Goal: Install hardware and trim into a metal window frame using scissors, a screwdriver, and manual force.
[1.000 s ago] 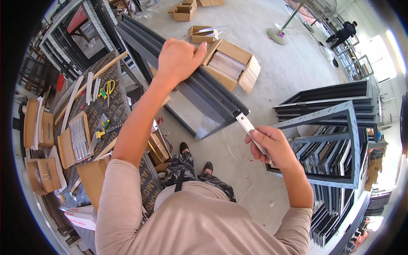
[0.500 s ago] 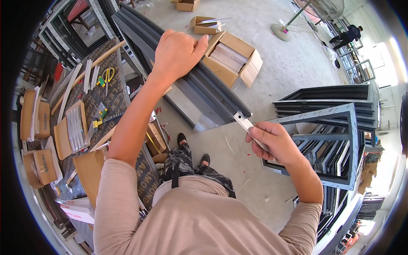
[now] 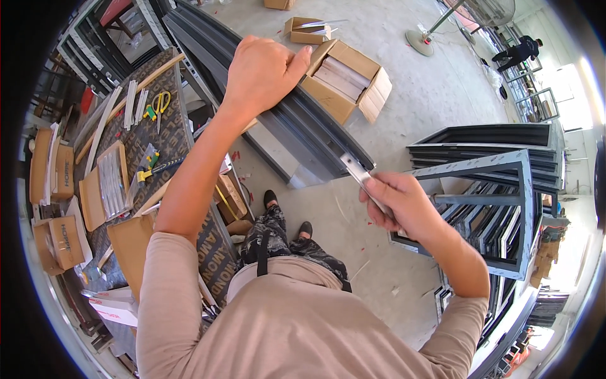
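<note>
My left hand [image 3: 265,72] is wrapped over a long dark grey window-frame profile [image 3: 315,129] with grooves along its length. The profile slants from the upper left down to the middle of the view. My right hand [image 3: 399,201] pinches a flat silver metal strip [image 3: 357,168] with a hole near its far end. That end lies over the profile's near end; whether it sits inside a groove I cannot tell. Below the profile, a glassy pane [image 3: 278,142] within the frame shows the floor.
On the left, a workbench [image 3: 214,259] carries yellow-handled scissors [image 3: 161,104], a hammer [image 3: 161,169] and white strips. An open carton [image 3: 328,104] stands on the floor beyond the profile. Stacked window frames [image 3: 486,136] fill the right. A fan [image 3: 420,41] and another person [image 3: 521,52] are farther off.
My right hand has moved slightly up and left with the metal strip, whose end now reaches farther over the profile's end. My left hand keeps its grip on the profile.
</note>
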Demonstrator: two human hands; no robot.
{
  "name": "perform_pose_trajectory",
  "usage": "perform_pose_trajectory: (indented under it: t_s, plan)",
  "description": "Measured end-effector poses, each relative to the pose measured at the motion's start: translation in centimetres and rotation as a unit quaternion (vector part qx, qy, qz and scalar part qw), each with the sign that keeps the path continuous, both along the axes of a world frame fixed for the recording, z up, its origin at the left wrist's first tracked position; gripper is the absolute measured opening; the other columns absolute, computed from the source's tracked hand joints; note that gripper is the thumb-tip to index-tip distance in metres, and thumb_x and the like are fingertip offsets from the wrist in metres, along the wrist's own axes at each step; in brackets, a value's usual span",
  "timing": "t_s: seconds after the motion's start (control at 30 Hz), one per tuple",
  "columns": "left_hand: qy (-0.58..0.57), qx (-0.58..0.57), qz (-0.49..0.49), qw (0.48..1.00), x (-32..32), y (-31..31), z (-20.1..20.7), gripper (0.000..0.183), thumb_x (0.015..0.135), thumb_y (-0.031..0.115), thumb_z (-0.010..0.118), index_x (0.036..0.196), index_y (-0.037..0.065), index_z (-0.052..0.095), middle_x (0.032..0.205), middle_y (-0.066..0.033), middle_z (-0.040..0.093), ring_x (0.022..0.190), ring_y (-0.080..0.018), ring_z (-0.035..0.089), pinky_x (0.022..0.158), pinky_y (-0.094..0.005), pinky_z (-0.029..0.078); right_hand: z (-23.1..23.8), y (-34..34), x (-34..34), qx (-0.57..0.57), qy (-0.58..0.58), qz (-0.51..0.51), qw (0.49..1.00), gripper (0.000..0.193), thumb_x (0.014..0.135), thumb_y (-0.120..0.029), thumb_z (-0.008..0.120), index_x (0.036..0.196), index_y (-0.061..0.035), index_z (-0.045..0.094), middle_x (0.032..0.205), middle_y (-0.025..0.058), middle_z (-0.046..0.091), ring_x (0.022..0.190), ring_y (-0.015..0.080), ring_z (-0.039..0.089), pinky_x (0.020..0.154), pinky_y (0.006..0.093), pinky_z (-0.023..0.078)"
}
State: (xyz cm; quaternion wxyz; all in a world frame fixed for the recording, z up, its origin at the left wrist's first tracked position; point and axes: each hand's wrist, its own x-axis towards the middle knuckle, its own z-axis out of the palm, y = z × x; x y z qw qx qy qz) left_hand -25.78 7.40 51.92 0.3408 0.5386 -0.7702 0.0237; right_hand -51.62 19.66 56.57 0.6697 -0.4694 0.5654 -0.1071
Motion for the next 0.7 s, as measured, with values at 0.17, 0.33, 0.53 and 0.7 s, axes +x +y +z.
perform_pose_trajectory:
  t_s: [0.17,0.33,0.53,0.7]
  plan:
    - [-0.004,-0.006,0.001,1.000,0.5,0.5,0.2,0.053,0.093,0.038,0.047,0.055,0.003,0.060,0.052,-0.0123,0.050,0.062,-0.0314,0.053,0.075,-0.0382,0.041,0.0,-1.0,0.8,0.012,-0.019,0.011,1.000,0.037,0.095,-0.035,0.052,0.093,0.0002,0.062,0.064,0.0059,0.060,0.050,0.0096,0.053,0.044,0.0231,0.040]
    - [-0.004,-0.025,-0.008,1.000,0.6,0.7,-0.5,0.051,0.093,0.034,0.048,0.054,0.003,0.056,0.055,-0.0132,0.052,0.062,-0.0320,0.053,0.075,-0.0391,0.041,-1.0,2.6,-3.1,0.000,-0.037,-0.028,0.999,0.034,0.094,-0.031,0.056,0.097,0.0028,0.062,0.068,0.0083,0.063,0.056,0.0114,0.058,0.048,0.0236,0.045]
    - [0.001,0.000,0.001,1.000,-0.3,-0.5,0.2,0.057,0.095,0.037,0.041,0.054,-0.001,0.054,0.056,-0.0177,0.052,0.061,-0.0357,0.051,0.078,-0.0401,0.041,-1.5,1.5,-1.9,-0.024,-0.050,-0.091,0.994,0.029,0.096,-0.027,0.055,0.088,0.0002,0.060,0.063,0.0057,0.059,0.047,0.0085,0.050,0.042,0.0207,0.035]
    - [-0.010,-0.026,0.008,1.000,0.1,-0.7,-0.2,0.055,0.095,0.036,0.042,0.056,0.000,0.055,0.057,-0.0181,0.052,0.062,-0.0367,0.051,0.076,-0.0423,0.043,-2.0,0.2,-1.5,-0.019,-0.058,-0.080,0.995,0.030,0.093,-0.028,0.058,0.096,0.0020,0.059,0.072,0.0072,0.061,0.057,0.0096,0.055,0.047,0.0217,0.040]
